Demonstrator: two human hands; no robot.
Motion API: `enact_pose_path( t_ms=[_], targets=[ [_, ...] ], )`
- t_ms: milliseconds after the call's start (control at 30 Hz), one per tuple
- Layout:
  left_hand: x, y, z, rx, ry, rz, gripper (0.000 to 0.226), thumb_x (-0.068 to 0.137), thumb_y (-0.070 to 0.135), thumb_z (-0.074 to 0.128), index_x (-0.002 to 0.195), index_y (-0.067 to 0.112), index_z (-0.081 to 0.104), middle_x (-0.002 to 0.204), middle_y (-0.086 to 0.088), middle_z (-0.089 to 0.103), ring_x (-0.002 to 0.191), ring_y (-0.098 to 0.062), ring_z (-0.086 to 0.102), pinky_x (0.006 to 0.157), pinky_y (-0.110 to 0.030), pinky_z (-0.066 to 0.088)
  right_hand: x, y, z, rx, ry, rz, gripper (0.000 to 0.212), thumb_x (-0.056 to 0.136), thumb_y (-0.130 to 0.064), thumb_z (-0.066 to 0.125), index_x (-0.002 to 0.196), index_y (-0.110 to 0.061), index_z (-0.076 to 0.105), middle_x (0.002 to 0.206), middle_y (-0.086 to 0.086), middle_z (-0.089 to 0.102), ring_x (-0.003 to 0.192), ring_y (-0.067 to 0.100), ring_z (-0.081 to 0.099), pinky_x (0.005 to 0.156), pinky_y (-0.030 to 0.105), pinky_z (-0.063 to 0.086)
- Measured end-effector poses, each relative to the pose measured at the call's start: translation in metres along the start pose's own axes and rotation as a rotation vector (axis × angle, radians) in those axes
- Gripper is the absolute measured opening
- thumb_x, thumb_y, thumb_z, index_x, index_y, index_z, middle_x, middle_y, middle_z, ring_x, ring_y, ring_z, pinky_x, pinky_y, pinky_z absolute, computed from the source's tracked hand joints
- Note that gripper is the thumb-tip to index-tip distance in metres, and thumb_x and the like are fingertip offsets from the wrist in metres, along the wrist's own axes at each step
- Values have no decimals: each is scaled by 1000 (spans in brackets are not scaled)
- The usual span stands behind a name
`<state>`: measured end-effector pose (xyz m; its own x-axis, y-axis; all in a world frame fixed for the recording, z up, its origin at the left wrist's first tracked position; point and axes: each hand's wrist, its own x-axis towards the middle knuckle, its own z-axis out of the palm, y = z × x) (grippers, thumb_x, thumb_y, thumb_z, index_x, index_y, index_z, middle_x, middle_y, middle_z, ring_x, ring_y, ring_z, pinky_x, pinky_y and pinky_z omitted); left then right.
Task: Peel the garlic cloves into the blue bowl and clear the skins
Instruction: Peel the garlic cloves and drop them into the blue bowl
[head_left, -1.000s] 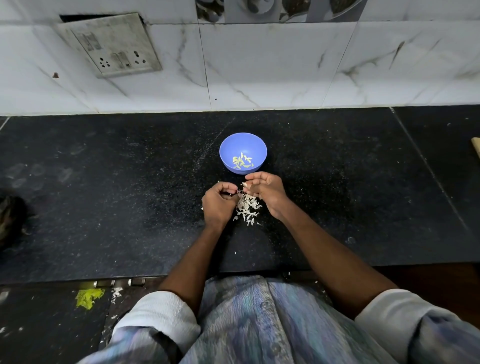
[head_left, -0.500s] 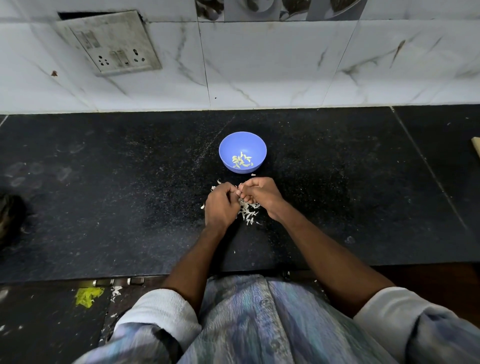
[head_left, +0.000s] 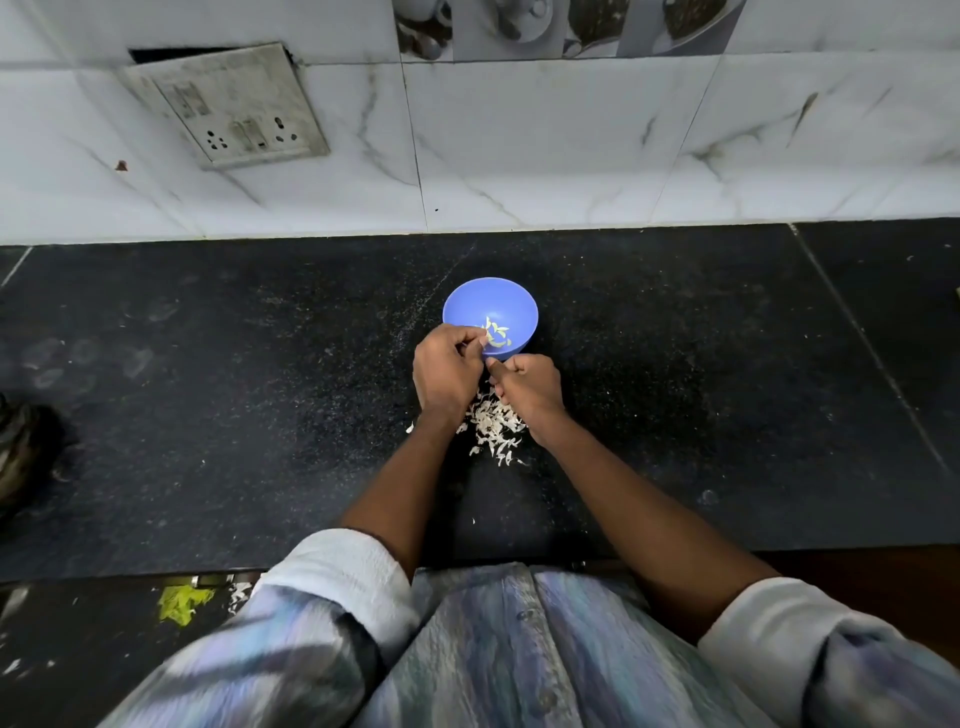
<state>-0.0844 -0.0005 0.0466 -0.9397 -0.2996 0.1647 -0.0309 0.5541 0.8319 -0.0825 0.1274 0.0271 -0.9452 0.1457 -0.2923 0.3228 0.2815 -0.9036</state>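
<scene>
Countertop (head_left: 208, 415) of dark speckled stone fills the middle of the view, with a white marble-patterned tiled wall (head_left: 519, 156) behind it and a grey socket plate (head_left: 228, 104) set into the tiles at upper left. Blue bowl (head_left: 490, 317) stands on the stone near the centre, holding a few pale peeled garlic cloves (head_left: 497, 335). Just in front of the bowl lies a heap of white garlic skins (head_left: 493, 423). The left hand (head_left: 447, 371) reaches over the bowl's near rim, its fingers curled and pinching something small and pale; whether it is a clove or a skin, I cannot tell. The right hand (head_left: 530, 389) sits just beside it above the skins, fingers curled into a loose fist, and what it holds, if anything, is hidden.
</scene>
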Motion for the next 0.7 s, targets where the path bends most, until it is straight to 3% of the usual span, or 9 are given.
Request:
enact_pose_path(
  t_ms=[167, 300, 400, 533, 700],
  targets=[
    [23, 0, 5, 87, -83, -43, 27, 93, 14, 75, 113, 31, 82, 110, 15, 79, 91, -6, 74, 82, -29, 61, 5, 1, 1, -78, 1, -36, 45, 89, -39, 76, 53, -17, 62, 56, 2, 69, 53, 16, 65, 69, 49, 62],
    [23, -13, -6, -144, 96, -60, 22, 93, 9, 70, 108, 19, 84, 103, 8, 81, 94, -5, 75, 89, -26, 60, 6, 6, 4, -196, -24, -66, 32, 85, -38, 75, 63, -15, 69, 59, -1, 70, 60, 21, 68, 70, 46, 61],
    [7, -41, -20, -295, 178, -274, 24, 92, 6, 67, 103, 20, 83, 95, 6, 81, 86, -10, 76, 83, -29, 61, 0, 6, 13, -246, -124, -113, 4, 80, -19, 77, 76, -21, 76, 66, -6, 73, 67, 12, 70, 72, 36, 61],
    [-20, -86, -36, -279, -4, -389, 29, 94, 0, 62, 101, 19, 82, 89, 6, 81, 77, -5, 72, 79, -27, 56, -6, 4, 26, -427, -236, -235, 21, 77, -2, 70, 81, -20, 82, 73, -11, 73, 74, 7, 70, 73, 27, 56],
    [-48, -113, -58, -175, -44, -365, 34, 96, -3, 60, 99, 23, 82, 89, 7, 80, 81, -6, 74, 84, -27, 59, -17, 1, 40, -686, -334, -310, 18, 74, -10, 78, 81, -27, 76, 77, -11, 71, 78, 12, 69, 71, 30, 57]
  ],
)
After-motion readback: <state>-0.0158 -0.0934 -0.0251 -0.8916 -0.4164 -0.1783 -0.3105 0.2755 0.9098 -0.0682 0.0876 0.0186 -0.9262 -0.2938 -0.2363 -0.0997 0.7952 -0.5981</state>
